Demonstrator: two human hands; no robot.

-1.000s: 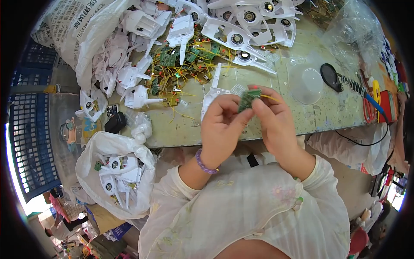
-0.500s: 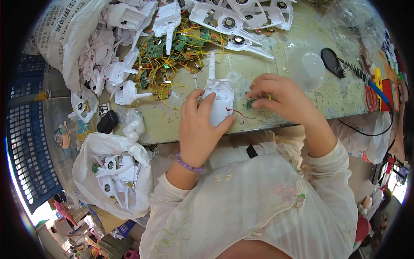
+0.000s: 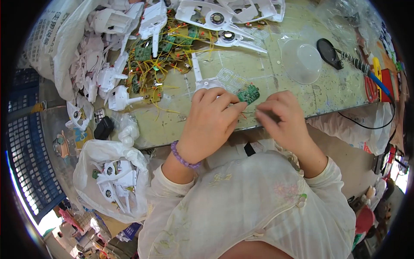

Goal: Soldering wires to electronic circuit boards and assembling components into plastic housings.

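Note:
A white plastic housing with a narrow handle [image 3: 197, 71] lies on the table, mostly covered by my left hand [image 3: 209, 123]. My left fingers are closed at the lower left edge of a small green circuit board [image 3: 249, 94]; the exact grip is partly hidden. Just below the board, a short piece of thin red wire [image 3: 244, 115] shows beside my left fingertips. To the right of it, my right hand [image 3: 282, 114] has its fingers curled together, thumb blurred by motion. Anything between those fingers is too small to make out.
Green boards with yellow wires [image 3: 161, 56] are heaped behind my left hand. White housings [image 3: 217, 19] lie at the back; a bag of parts [image 3: 144, 168] sits lower left. A clear plastic dish [image 3: 301, 62], black round-ended tool [image 3: 330, 54] and cabled blue handle [image 3: 379, 88] are at right.
My left hand has shifted over the housing, with its fingertips now at the circuit board. My right hand has come away from the board and moved nearer the table's front edge.

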